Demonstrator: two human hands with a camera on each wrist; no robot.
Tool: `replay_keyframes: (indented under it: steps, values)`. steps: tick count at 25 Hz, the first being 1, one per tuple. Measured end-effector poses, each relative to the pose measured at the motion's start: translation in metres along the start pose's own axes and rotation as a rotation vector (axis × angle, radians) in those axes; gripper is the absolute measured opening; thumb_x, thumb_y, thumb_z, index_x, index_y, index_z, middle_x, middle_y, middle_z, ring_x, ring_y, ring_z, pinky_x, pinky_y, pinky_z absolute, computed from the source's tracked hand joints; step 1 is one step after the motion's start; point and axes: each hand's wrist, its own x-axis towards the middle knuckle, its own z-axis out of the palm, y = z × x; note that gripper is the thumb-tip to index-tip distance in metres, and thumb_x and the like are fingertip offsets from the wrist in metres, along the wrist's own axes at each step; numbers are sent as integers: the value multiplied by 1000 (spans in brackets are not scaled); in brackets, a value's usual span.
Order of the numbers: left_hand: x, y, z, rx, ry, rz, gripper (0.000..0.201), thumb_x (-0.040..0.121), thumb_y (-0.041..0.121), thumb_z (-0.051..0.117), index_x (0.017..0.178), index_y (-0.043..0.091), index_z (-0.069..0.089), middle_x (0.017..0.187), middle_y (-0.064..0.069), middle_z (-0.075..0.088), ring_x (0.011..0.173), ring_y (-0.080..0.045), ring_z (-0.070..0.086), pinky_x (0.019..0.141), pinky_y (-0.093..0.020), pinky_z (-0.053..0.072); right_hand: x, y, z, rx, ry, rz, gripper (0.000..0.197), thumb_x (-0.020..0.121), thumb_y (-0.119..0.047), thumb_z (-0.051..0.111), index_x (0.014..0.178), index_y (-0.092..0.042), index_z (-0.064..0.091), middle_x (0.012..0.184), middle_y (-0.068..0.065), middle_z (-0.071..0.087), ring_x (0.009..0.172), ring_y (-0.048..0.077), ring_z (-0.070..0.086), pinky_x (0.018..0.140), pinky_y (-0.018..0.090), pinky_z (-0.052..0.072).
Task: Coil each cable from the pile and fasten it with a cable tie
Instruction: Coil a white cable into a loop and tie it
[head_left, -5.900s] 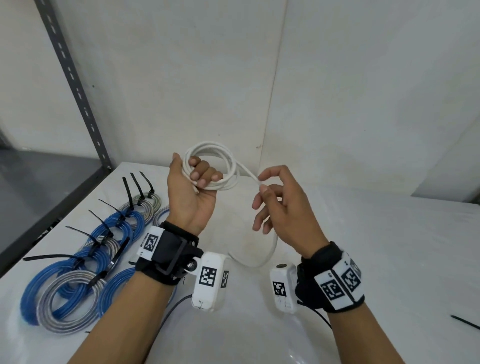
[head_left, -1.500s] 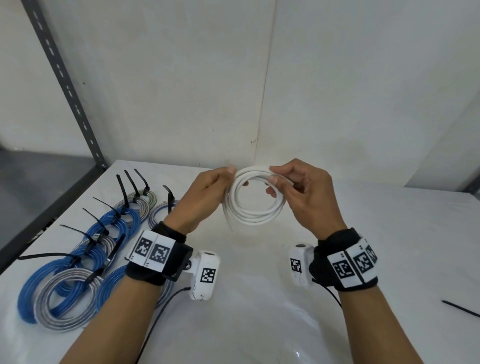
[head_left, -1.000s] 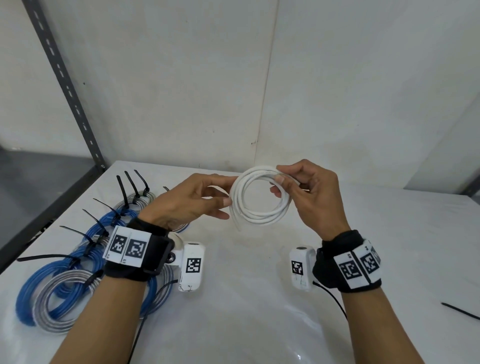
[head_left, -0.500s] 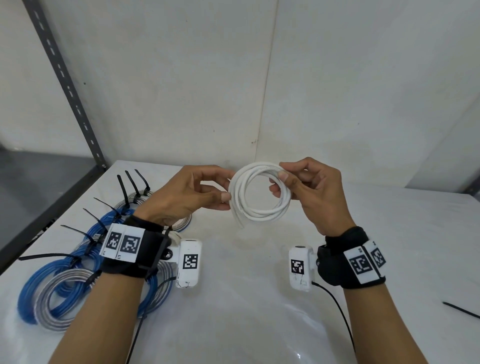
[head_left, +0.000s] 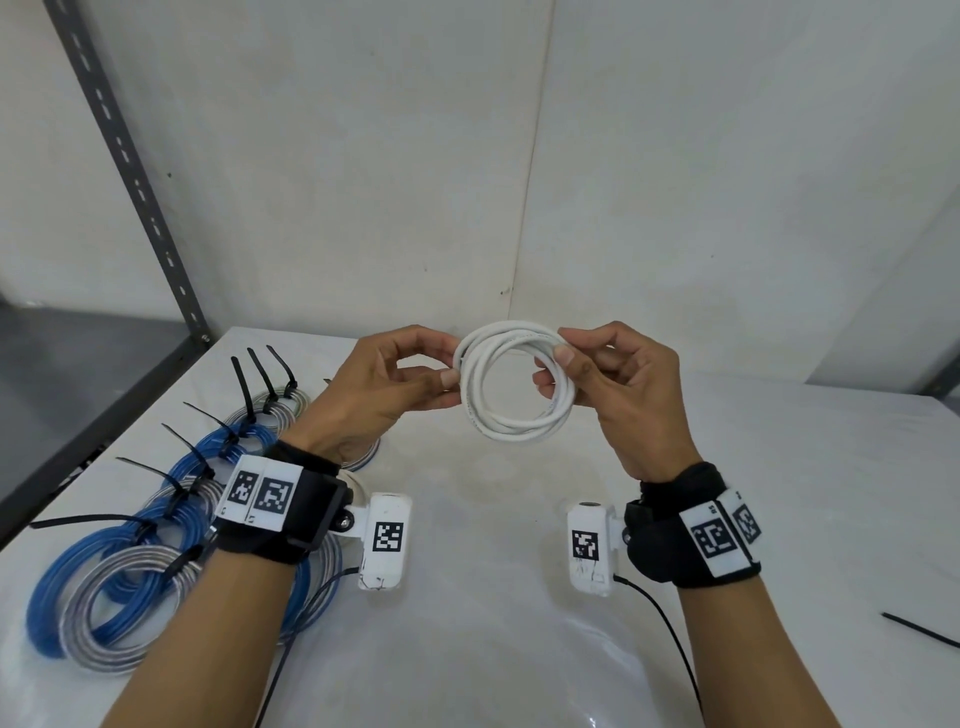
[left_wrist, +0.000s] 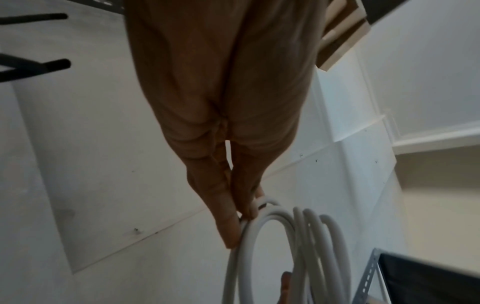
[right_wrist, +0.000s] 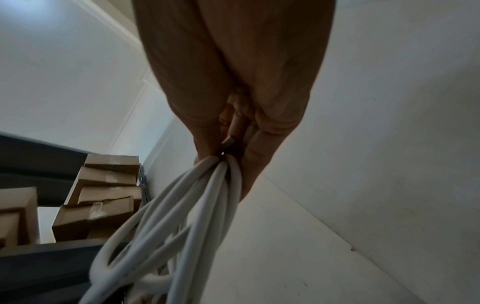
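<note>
White cable (head_left: 514, 387), smooth and round, coiled into a ring; left hand (head_left: 387, 392) and right hand (head_left: 618, 395) pinch opposite sides.

There is one white round coil of cable (head_left: 511, 384), between two hands, the left hand (head_left: 384, 395) and the right hand (head_left: 618, 400). One loose black cable tie (head_left: 919, 630) lies on the white worktop (head_left: 519, 597). The tied blue coils (head_left: 88, 540) and grey coils (head_left: 78, 618) are partly hidden, so they cannot be counted exactly. At least seven black tie tails (head_left: 240, 382) show.
</note>
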Motion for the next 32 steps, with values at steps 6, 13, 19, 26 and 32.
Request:
replay_keyframes:
  steps: [6,13,19,26,32]
  values:
    - [2,-3,8,-177,-33,-37,28,83,5,65,112,3,65,110,-11,72,97,-29,73,88,-35,60,-2,3,9,-15,-41,-14,12,92,-2,68,104,1,67,92,16,78,79,35,76,73,48,62]
    - [-1,12,13,-261,-157,-212,37,102,6,37,131,3,61,117,-21,72,109,-38,70,91,-42,58,-2,8,5,-236,85,-104,6,92,-13,73,97,-13,71,87,2,79,79,18,77,77,39,62]
    - [-6,4,23,256,-132,-130,24,96,28,68,117,16,70,98,-8,79,98,-24,75,94,-44,59,-2,14,9,-338,70,-100,8,92,-12,74,99,-9,74,89,-1,78,81,13,76,75,32,61]
    - [-1,3,24,599,3,60,65,84,43,79,140,30,51,119,12,65,110,-4,64,89,-19,53,-6,14,17,-421,-49,-98,5,91,-14,75,96,-13,76,87,-3,77,84,9,74,75,31,60]
    - [-1,7,27,-27,-209,-301,51,93,45,57,120,3,66,62,0,43,53,-11,35,52,-22,43,-11,12,29,-358,-120,-86,6,91,-18,75,94,-12,76,85,-4,77,83,13,74,73,34,59]
